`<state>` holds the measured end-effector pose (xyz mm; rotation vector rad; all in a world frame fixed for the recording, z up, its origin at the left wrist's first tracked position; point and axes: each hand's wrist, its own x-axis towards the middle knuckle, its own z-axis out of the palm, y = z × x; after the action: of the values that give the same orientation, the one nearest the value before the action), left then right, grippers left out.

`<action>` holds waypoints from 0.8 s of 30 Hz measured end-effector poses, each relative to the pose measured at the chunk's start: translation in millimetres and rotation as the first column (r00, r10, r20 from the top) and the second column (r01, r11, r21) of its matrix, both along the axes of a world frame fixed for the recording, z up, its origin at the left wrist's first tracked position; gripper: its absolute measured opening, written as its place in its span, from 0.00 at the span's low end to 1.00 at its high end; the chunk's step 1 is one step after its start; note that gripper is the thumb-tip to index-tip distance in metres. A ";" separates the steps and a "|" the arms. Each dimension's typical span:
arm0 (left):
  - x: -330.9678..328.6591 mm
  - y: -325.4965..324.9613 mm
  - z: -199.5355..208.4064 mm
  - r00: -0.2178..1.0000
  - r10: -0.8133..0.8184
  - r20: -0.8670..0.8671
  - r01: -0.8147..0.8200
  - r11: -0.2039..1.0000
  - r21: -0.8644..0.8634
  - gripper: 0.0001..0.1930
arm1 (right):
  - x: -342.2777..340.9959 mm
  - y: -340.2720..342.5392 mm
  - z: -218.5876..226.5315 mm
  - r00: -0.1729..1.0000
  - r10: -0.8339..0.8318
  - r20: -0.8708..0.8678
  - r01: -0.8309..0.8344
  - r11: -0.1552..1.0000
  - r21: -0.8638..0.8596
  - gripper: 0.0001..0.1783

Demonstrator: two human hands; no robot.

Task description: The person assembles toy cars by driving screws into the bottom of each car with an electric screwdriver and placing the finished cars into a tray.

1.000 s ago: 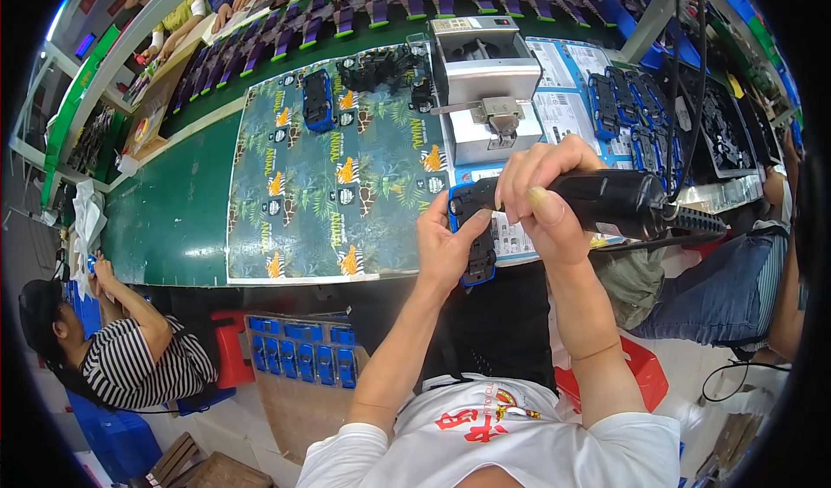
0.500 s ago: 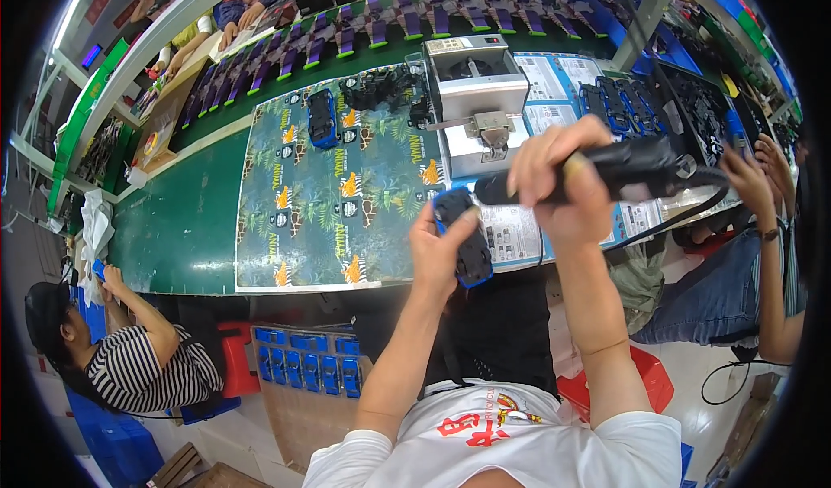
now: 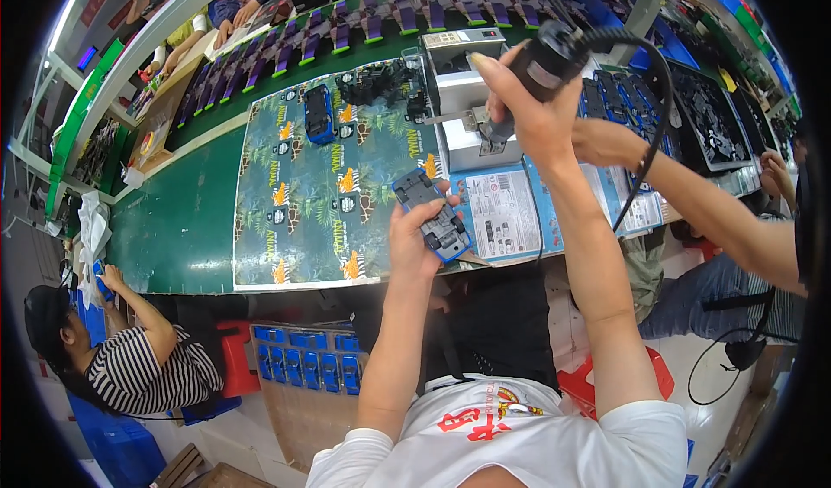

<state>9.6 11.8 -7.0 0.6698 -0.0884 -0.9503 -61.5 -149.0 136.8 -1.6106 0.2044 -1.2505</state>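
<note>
My left hand [image 3: 414,232] is closed round a blue toy car [image 3: 424,195], its black underside turned up, above the table's front edge. In my right hand [image 3: 544,120] is a black corded electric screwdriver [image 3: 549,65], gripped round its body with the thumb stretched along it. The driver slants down, its lower end at the metal front part of a white boxy screw feeder [image 3: 459,96]. Whether the tip touches the feeder cannot be made out. A second blue toy car [image 3: 319,116] lies underside up on the printed sheets, next to a heap of black parts [image 3: 377,83].
A co-worker's arm [image 3: 701,180] reaches in from the right behind my right wrist. Several blue car pieces [image 3: 619,98] and a black tray of parts [image 3: 711,124] lie there. Purple pieces [image 3: 372,25] line the far green belt. The screwdriver's cable [image 3: 665,98] loops on the right.
My right hand has swung the screwdriver up and away from the toy car to the screw feeder. The left hand has lowered and tilted the car. The co-worker's arm has reached in.
</note>
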 end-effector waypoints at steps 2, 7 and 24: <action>0.5 -3.6 -2.1 1.000 0.008 -0.002 -0.008 1.000 -0.023 0.23 | 3.3 -4.4 4.7 0.999 0.018 -0.043 -0.019 1.000 -0.021 0.11; -1.6 -4.9 -5.9 1.000 0.015 0.017 -0.015 0.999 -0.033 0.22 | -19.7 3.6 10.7 0.979 0.128 -0.160 -0.101 0.981 0.168 0.13; -4.4 -3.0 1.8 0.996 -0.012 0.083 0.010 1.000 0.019 0.18 | -63.4 77.9 -30.3 0.925 0.380 0.006 -0.369 0.893 0.258 0.11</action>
<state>5.1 8.8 -5.2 0.7273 -0.1573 -0.9348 -124.9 -71.2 106.5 -1.3743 0.0720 -0.8527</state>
